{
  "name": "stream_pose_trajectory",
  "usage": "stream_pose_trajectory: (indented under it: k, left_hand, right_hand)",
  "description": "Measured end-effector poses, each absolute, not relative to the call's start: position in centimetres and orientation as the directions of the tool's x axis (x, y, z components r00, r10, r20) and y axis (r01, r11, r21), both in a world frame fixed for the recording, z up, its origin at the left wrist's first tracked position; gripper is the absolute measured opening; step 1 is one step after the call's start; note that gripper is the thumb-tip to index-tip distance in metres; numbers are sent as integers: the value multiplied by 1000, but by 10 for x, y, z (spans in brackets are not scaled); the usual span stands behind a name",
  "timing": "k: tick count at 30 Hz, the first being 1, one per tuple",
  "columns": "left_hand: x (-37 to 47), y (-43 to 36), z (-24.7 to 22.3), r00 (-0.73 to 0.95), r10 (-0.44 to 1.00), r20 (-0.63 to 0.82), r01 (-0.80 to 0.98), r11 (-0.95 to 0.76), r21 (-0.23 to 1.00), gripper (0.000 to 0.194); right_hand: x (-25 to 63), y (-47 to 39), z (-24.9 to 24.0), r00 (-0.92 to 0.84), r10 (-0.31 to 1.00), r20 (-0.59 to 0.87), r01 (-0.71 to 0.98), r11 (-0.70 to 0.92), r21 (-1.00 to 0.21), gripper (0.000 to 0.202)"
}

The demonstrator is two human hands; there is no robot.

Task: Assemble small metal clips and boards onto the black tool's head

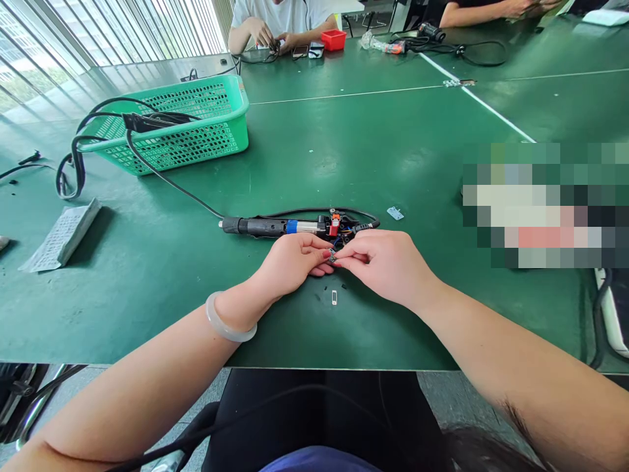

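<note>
In the head view, my left hand (298,257) and my right hand (381,262) meet at the table's middle, fingertips almost together. Both pinch a tiny, partly metallic piece (332,255); its exact kind is too small to make out. Just beyond my fingers lies a slim black corded device (260,227) with its inside exposed. It shows a silver cylinder with a blue band (301,227), a red part (335,223) and several thin wires. My fingers partly hide its right end. A small pale rectangular frame (334,297) lies nearer to me, beside dark specks.
A green plastic basket (196,141) with black cables stands at the upper left. Left of me sits a paper-wrapped block (66,236). A small whitish piece (394,213) lies beyond my right hand. Across the table, a person handles parts near a red bin (333,40).
</note>
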State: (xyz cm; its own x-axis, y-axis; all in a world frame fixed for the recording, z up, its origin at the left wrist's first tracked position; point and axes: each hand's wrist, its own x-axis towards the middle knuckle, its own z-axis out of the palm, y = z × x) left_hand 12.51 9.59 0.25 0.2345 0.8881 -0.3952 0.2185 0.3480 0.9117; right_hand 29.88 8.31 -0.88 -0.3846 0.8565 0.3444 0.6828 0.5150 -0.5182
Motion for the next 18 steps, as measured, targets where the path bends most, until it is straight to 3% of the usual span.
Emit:
stream_pose_trajectory:
  k: [10, 13, 18]
  left_hand:
    - [125, 96, 4, 233, 884, -405, 226, 356, 907, 8]
    - [125, 96, 3, 224, 885, -408, 212, 364, 907, 7]
    - [124, 96, 3, 226, 886, -404, 226, 355, 907, 6]
  right_hand:
    - [304, 82, -2, -407, 867, 287, 645, 496, -581, 11]
    - [310, 83, 1, -470, 866, 172, 643, 470, -605, 9]
    - [319, 85, 2, -678, 735, 3, 605, 560, -566, 18]
